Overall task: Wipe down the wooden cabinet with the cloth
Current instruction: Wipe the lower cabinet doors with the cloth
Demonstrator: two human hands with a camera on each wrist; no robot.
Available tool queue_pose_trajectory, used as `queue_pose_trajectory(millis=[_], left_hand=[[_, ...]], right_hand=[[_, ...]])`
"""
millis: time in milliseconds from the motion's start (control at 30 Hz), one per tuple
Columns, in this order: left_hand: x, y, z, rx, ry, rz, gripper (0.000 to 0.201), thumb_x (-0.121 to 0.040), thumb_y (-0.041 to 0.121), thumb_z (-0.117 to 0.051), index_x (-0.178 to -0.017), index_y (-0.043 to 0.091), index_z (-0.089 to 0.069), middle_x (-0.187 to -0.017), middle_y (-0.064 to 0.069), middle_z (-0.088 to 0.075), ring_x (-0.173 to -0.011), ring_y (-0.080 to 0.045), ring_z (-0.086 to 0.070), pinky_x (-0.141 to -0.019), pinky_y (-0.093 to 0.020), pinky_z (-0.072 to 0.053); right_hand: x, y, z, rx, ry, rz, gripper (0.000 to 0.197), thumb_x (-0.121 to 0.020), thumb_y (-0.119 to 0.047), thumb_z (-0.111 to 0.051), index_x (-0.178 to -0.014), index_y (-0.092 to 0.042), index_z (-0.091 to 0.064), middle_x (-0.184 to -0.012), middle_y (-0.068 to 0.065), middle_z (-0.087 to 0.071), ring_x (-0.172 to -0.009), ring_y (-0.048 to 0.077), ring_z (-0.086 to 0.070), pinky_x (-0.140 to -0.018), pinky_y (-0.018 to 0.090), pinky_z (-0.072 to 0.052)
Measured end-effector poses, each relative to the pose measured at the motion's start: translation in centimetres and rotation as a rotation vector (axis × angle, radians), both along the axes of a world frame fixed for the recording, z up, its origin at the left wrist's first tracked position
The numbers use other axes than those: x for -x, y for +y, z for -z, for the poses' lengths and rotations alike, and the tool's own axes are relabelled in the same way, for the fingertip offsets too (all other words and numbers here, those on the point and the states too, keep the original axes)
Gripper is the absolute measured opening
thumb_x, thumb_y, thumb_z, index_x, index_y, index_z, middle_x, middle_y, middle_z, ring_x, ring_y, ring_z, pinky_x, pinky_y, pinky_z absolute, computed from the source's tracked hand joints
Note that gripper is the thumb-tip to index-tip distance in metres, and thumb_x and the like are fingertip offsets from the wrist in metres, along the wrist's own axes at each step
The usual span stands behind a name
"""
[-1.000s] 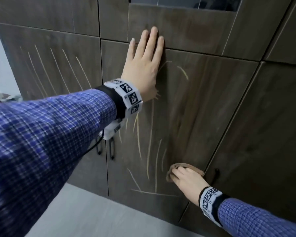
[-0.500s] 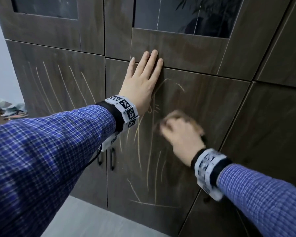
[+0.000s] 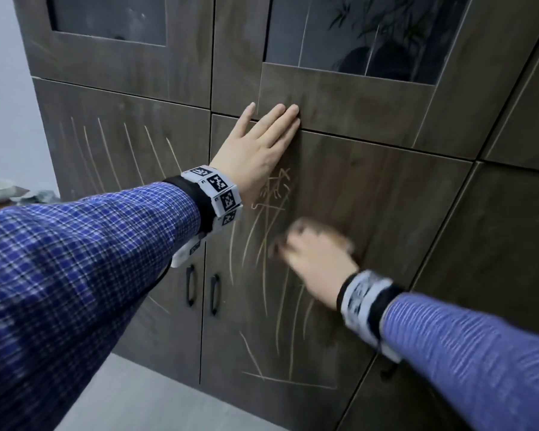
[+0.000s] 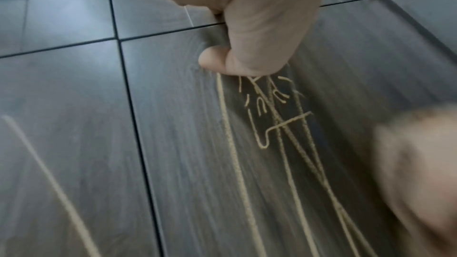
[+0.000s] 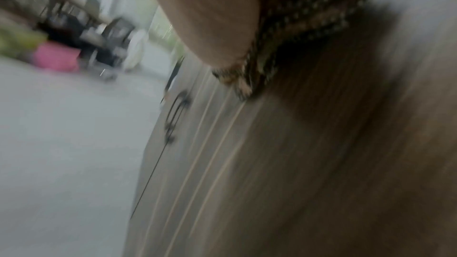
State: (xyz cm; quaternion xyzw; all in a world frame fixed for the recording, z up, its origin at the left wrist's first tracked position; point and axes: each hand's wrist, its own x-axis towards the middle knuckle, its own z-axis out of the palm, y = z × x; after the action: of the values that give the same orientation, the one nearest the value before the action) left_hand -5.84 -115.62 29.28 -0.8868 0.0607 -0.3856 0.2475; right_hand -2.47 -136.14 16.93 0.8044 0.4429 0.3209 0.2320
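1. Step in hand: wiping is under way on the middle lower door of the wooden cabinet (image 3: 371,188). The right hand (image 3: 316,259) presses the cloth (image 5: 304,32) against the door panel at about 5 o'clock from the left hand (image 3: 255,154). Blur over hand and cloth suggests a stroke in progress.

2. Right hand: fingers curl over the bunched cloth and hold it to the wood. The exact finger layout is too blurred to tell.

3. Left hand: fingers are straight and close together, flat on the cabinet, with fingertips across the seam between the upper and lower doors. It holds nothing and appears to brace the body.

4. Cloth: brownish, coarse woven texture, folded into a wad. Only its edge shows beneath the right hand in the right wrist view.

5. Cabinet: dark wood-grain panels, flat and smooth, with black seams between doors. Glass panes sit at 12 o'clock and dark loop handles (image 3: 213,293) at 7 o'clock of the right hand.

6. Marks: pale yellowish lines (image 4: 284,124) cross the door, long strokes plus small scribbles just below the left palm.

7. Next move, as judged: firm passes at 9 to 11 o'clock of the right hand over the remaining lines.
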Motion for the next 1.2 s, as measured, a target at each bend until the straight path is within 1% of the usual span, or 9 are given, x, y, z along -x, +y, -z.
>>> queue_pose_trajectory(millis=[100,233,333,433,567,833,933,1067,1200], left_hand=[[0.0,2.0,0.7,0.008,-0.011,-0.028,0.092,-0.085,0.014,-0.051,-0.16,0.008,0.0,-0.17,-0.01,0.002,-0.156,-0.029,-0.004,-0.125,-0.055,-0.008],[-0.5,3.1,1.5,0.069,-0.01,0.05,0.087,-0.086,0.009,-0.049,-0.161,0.012,-0.005,-0.17,-0.009,-0.003,-0.156,-0.029,-0.007,-0.125,-0.054,-0.008],[-0.6,3.4,1.5,0.09,-0.014,0.085,0.09,-0.084,0.011,-0.053,-0.161,0.013,-0.005,-0.17,-0.006,-0.001,-0.157,-0.026,-0.005,-0.125,-0.054,-0.006],[-0.6,3.6,1.5,0.094,-0.008,0.093,0.095,-0.081,0.009,-0.056,-0.161,0.013,-0.004,-0.17,-0.006,0.0,-0.157,-0.026,-0.004,-0.125,-0.054,-0.006],[-0.4,3.6,1.3,0.091,0.022,0.087,0.099,-0.08,0.007,-0.059,-0.161,0.013,-0.002,-0.17,-0.006,0.001,-0.157,-0.027,-0.003,-0.125,-0.055,-0.005],[0.8,4.7,-0.4,0.101,0.122,0.171,0.089,-0.086,0.002,-0.049,-0.161,0.013,-0.003,-0.17,-0.002,0.003,-0.157,-0.021,-0.001,-0.126,-0.051,-0.001],[0.9,6.1,0.0,0.175,0.098,0.197,0.1,-0.075,-0.001,-0.061,-0.16,0.006,-0.008,-0.169,-0.009,-0.006,-0.156,-0.024,-0.01,-0.127,-0.044,-0.006],[1.1,8.7,4.8,0.331,0.077,0.166,0.094,-0.069,-0.01,-0.063,-0.154,-0.008,-0.023,-0.164,-0.025,-0.016,-0.153,-0.038,-0.018,-0.126,-0.046,-0.014],[0.7,9.9,8.1,0.288,0.103,0.116,0.088,-0.073,-0.006,-0.062,-0.153,-0.009,-0.025,-0.164,-0.025,-0.017,-0.153,-0.039,-0.017,-0.126,-0.049,-0.012]], right_hand=[[0.9,-0.3,6.4,0.214,0.124,-0.024,0.035,-0.069,-0.025,-0.065,-0.102,-0.02,-0.072,-0.102,0.002,-0.064,-0.088,0.024,-0.059,-0.059,0.032,-0.048],[-0.2,1.1,-3.7,-0.132,-0.047,-0.069,0.046,-0.079,-0.015,-0.046,-0.124,-0.015,-0.059,-0.116,0.017,-0.055,-0.09,0.038,-0.055,-0.063,0.041,-0.049],[-1.1,2.9,-11.6,-0.507,-0.166,-0.026,0.052,-0.079,-0.009,-0.053,-0.131,-0.015,-0.056,-0.111,0.015,-0.053,-0.09,0.036,-0.049,-0.069,0.042,-0.045],[-0.2,5.3,-6.0,-0.178,-0.139,0.004,0.049,-0.078,-0.012,-0.043,-0.123,-0.017,-0.06,-0.122,0.018,-0.051,-0.098,0.038,-0.05,-0.072,0.042,-0.044],[2.1,5.7,4.1,0.329,0.253,0.085,0.041,-0.09,-0.018,-0.042,-0.128,-0.012,-0.055,-0.132,0.011,-0.048,-0.114,0.035,-0.046,-0.087,0.045,-0.044],[-0.3,7.4,-10.6,-0.264,-0.125,-0.034,0.054,-0.079,-0.019,-0.057,-0.133,-0.021,-0.056,-0.115,0.011,-0.051,-0.1,0.035,-0.047,-0.072,0.041,-0.041],[0.0,9.5,-5.7,-0.098,-0.075,0.025,0.063,-0.071,-0.02,-0.062,-0.134,-0.017,-0.055,-0.123,0.016,-0.052,-0.101,0.038,-0.048,-0.075,0.044,-0.045],[1.0,8.8,3.4,0.3,0.231,-0.013,0.051,-0.087,-0.017,-0.051,-0.138,-0.012,-0.048,-0.136,0.009,-0.046,-0.116,0.031,-0.046,-0.088,0.044,-0.043],[0.3,8.4,-1.1,0.116,0.001,-0.103,0.047,-0.081,-0.016,-0.05,-0.127,-0.016,-0.056,-0.124,0.01,-0.055,-0.101,0.032,-0.054,-0.076,0.044,-0.047]])
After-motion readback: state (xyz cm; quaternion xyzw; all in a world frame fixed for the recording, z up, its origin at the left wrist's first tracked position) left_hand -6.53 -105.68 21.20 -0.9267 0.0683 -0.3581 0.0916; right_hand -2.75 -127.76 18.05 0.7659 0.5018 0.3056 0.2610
